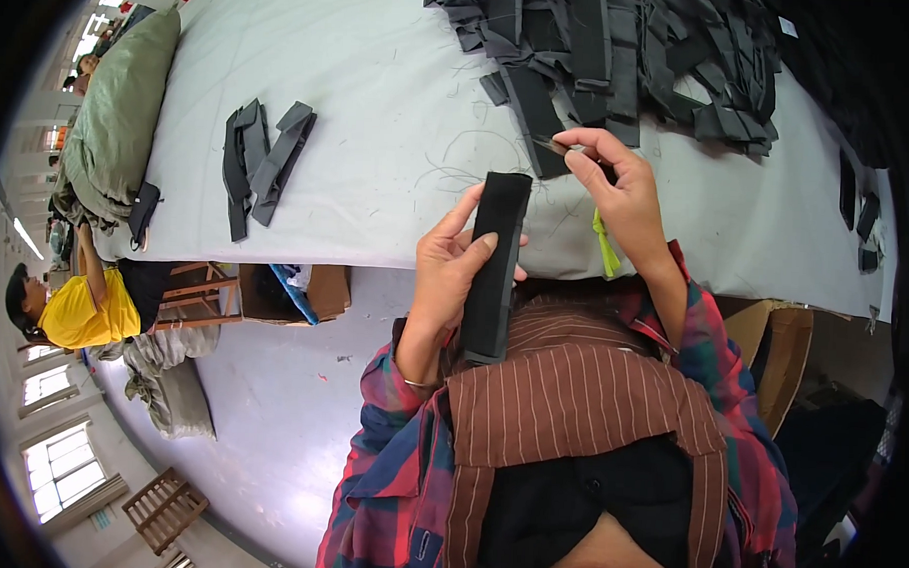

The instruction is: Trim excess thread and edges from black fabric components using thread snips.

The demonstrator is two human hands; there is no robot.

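My left hand point(452, 261) grips a dark grey folded fabric strip point(497, 265), held upright just off the table's near edge, thumb across its front. Its upper end points at the table, and the lower end hangs over my brown striped apron point(580, 404). To the right and a little farther, my right hand point(615, 184) is closed around a small pointed metal tool point(551, 145), mostly hidden by the fingers. The tool's tip is apart from the held strip and overlaps another dark strip point(533, 117) on the table. A yellow-green ribbon point(605, 247) dangles below my right hand.
A heap of dark fabric strips point(672, 66) covers the far right of the white-covered table point(350, 110). Several more strips point(262, 162) lie at the left. Loose threads point(469, 164) are scattered nearby. A large green bundle point(120, 122) and a person in yellow point(98, 307) are farther left.
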